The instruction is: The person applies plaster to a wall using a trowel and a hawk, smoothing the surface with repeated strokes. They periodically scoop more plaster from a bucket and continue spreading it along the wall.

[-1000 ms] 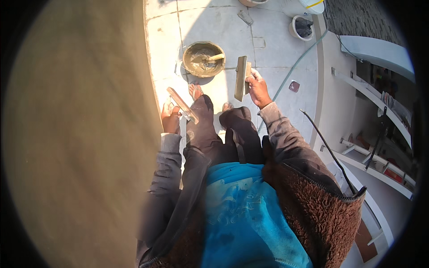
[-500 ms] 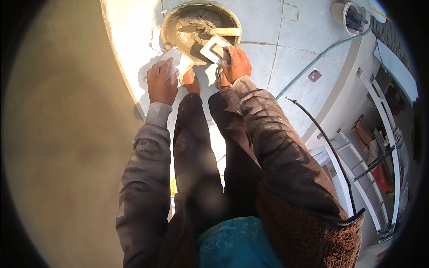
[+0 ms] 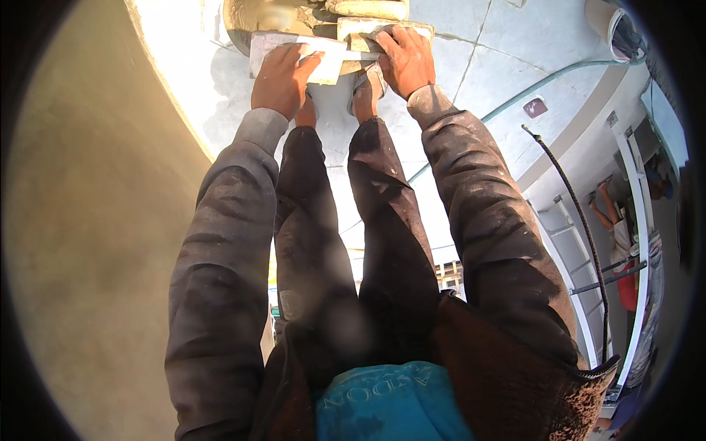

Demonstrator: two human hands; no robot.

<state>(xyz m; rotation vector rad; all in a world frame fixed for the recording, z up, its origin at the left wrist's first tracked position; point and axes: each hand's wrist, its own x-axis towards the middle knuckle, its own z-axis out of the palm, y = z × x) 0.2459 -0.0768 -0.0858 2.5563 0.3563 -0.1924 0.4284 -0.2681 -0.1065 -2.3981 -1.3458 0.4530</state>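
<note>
My left hand (image 3: 281, 79) is closed on a pale, flat rectangular board (image 3: 329, 65) smeared with plaster. My right hand (image 3: 409, 62) grips a rectangular plaster float (image 3: 356, 29), its fingers wrapped over the top. Board and float are side by side with their inner ends close together, over the near part of a round tub (image 3: 237, 31). Grey-brown wet mortar (image 3: 305, 15) lies in the tub, partly cut off by the picture's upper edge. A thick, mortar-coated handle (image 3: 368, 8) rests across the tub just beyond the float.
A plastered wall (image 3: 95, 220) rises along my left. On the tiled floor (image 3: 448, 66) a teal hose (image 3: 540, 81) runs to the right, near a whitish bucket (image 3: 601, 20). Farther right are a dark bent rod (image 3: 577, 195), a ladder (image 3: 638, 213) and another person (image 3: 614, 209).
The board and float have turned from tilted to lying nearly in line, end to end. My hands and the tub now appear higher in view, and my right hand has shifted right.
</note>
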